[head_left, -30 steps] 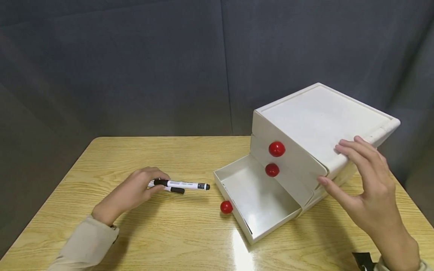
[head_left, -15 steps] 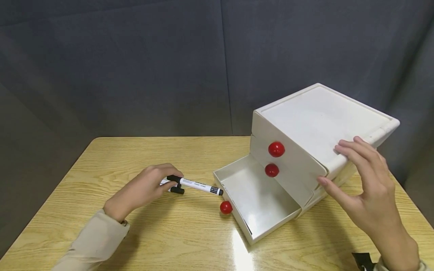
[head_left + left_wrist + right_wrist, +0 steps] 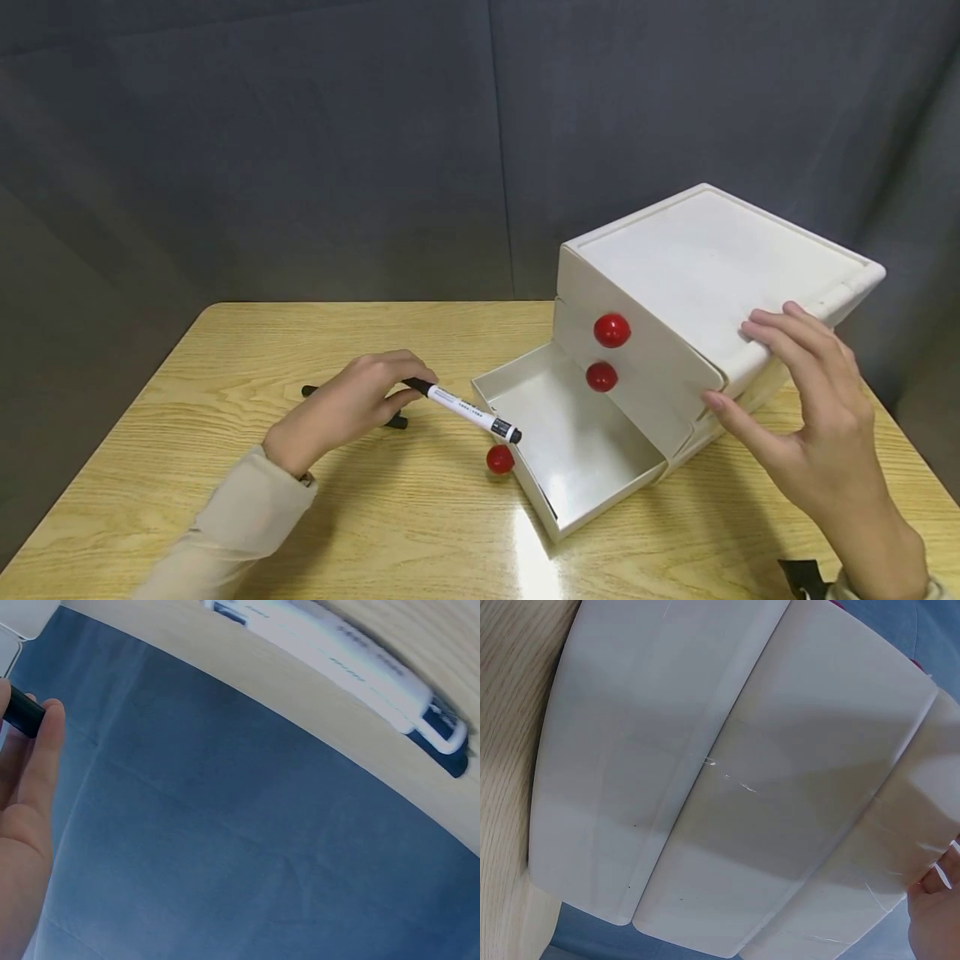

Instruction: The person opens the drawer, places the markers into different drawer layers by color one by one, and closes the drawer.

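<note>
A white whiteboard marker with black ends (image 3: 468,410) is pinched by the fingertips of my left hand (image 3: 352,404). Its far tip overlaps the front wall of the pulled-out bottom drawer (image 3: 577,429) in the head view. Beneath that hand, partly hidden, black marker ends (image 3: 309,390) show on the table; the left wrist view has white marker barrels (image 3: 337,656) lying there. My right hand (image 3: 825,408) rests on the near top edge of the white drawer cabinet (image 3: 720,250), fingers spread on top and thumb at the front corner. The right wrist view shows the cabinet's side (image 3: 765,772).
Red round knobs mark the drawers: the top one (image 3: 612,330), the middle one (image 3: 602,377) and the open drawer's knob (image 3: 500,459). The two upper drawers are closed. A wooden table (image 3: 420,533) carries everything, with a dark curtain (image 3: 337,167) behind.
My left hand has moved right with the marker, its tip travelling from left of the drawer to over its front wall. The marker now slants downward more. My right hand and the cabinet stay put.
</note>
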